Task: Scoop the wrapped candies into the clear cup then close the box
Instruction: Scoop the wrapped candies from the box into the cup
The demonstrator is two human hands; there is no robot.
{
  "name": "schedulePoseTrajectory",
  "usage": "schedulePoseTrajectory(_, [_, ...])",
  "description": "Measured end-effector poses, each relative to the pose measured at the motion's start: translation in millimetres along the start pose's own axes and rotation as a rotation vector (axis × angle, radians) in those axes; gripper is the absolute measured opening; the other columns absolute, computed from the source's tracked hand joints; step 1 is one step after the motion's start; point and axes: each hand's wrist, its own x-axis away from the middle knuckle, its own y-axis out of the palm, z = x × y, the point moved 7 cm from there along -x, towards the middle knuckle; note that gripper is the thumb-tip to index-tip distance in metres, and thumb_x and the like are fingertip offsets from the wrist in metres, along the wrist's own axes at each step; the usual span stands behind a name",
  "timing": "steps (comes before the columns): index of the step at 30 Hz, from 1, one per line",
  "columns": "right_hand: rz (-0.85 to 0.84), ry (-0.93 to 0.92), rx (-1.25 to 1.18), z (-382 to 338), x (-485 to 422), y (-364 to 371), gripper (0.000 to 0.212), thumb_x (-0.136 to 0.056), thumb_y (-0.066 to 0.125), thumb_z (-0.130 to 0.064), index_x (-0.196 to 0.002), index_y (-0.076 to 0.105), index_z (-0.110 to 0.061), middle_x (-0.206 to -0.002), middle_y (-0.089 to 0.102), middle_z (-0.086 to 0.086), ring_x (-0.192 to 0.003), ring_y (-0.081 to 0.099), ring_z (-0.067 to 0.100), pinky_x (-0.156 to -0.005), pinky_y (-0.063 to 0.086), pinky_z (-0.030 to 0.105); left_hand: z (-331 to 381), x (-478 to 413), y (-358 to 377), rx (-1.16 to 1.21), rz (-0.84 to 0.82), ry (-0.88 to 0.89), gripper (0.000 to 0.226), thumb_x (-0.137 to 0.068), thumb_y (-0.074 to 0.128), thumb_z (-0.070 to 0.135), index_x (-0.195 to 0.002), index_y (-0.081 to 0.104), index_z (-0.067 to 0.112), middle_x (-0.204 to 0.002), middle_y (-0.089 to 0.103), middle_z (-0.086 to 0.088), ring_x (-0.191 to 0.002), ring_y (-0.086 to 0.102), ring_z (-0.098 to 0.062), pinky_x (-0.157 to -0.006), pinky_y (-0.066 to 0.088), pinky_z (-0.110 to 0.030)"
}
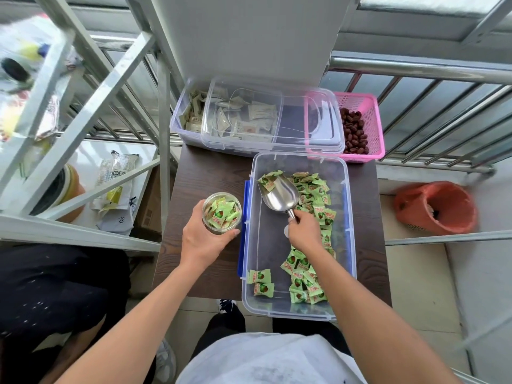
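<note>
A clear plastic box (249,297) with blue side clips stands open on the dark wooden table (202,173). Green wrapped candies (314,195) lie along its right side and near corners. My right hand (303,231) grips the handle of a metal scoop (279,196) inside the box; one candy lies at the scoop's far lip. My left hand (201,239) holds a clear cup (221,212) upright just left of the box, nearly full of green candies. The box's clear lid (293,139) rests across the containers behind.
Behind the box are a clear tub of white sachets (188,117) and a pink basket of red dates (371,126). A metal railing (415,70) runs on the right, a white metal rack (83,120) on the left, an orange bin (435,209) on the floor.
</note>
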Motion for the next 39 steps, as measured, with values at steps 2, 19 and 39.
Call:
schedulePoseTrajectory(2, [0.042,0.003,0.009,7.1,1.0,-4.4,0.016,-0.098,0.047,-0.014,-0.098,0.063,-0.016,-0.086,0.063,0.003,-0.078,0.057,0.024,-0.063,0.040,0.032,-0.1,-0.2,-0.2,-0.003,0.000,0.002,0.082,-0.060,0.097,0.034,-0.124,0.045,0.044,-0.115,0.061,0.017,-0.112,0.059,-0.008,-0.094,0.047,-0.023])
schedulePoseTrajectory(19, [0.021,-0.049,-0.092,25.0,-5.5,-6.6,0.023,-0.099,0.052,-0.015,-0.112,0.068,-0.004,-0.086,0.063,0.007,-0.075,0.054,0.021,-0.070,0.044,0.034,0.2,0.0,0.4,-0.001,-0.017,-0.019,0.080,-0.061,0.097,0.033,-0.121,0.046,0.044,-0.110,0.060,0.023,-0.108,0.059,-0.004,-0.084,0.037,-0.001])
schedulePoseTrajectory(39, [0.001,-0.025,0.065,-13.8,-18.4,-18.7,0.022,-0.087,0.050,-0.008,-0.066,0.048,-0.011,-0.058,0.041,0.004,-0.054,0.035,0.021,-0.050,0.024,0.028,-0.6,0.9,-0.4,-0.014,-0.009,-0.003,0.082,-0.060,0.097,0.034,-0.124,0.046,0.042,-0.113,0.060,0.020,-0.109,0.058,-0.004,-0.090,0.044,-0.015])
